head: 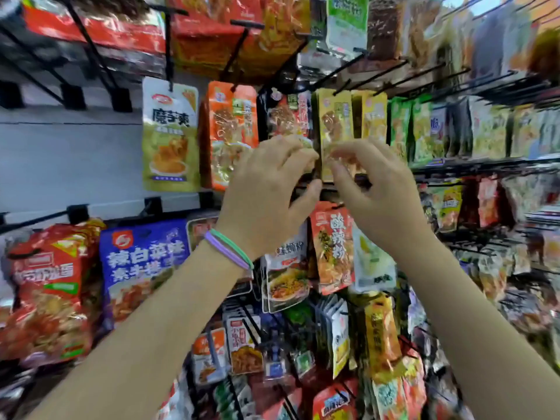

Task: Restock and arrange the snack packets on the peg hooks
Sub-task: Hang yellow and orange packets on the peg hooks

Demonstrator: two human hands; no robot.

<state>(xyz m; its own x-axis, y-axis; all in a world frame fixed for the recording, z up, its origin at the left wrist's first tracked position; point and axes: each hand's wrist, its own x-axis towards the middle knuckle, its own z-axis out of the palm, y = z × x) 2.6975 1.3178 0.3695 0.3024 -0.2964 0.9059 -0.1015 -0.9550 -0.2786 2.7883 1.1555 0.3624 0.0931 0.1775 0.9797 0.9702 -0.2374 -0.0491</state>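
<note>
1. A person's left hand [266, 189] and right hand [375, 192] are reaching to a yellow packet [335, 128] hanging on a hook [351, 69].
2. Curled fingertips are blurring over its lower edge; whether they are gripping it cannot be told.

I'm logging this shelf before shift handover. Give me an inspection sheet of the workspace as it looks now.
Surface: pegboard wall with black peg hooks, some bare at upper left.
Job's things: yellow packets hang on a hook, with orange packets beside them.
Clutter: lower rows crowded, packets overlapping and tilted.
Grippers: left hand and right hand, fingers curled, meet at the lower end of the yellow packets; the grip itself is blurred.
Cables: nothing seen.
Surroundings: more stocked hooks to the right, blurred; wristbands on the left wrist.
</note>
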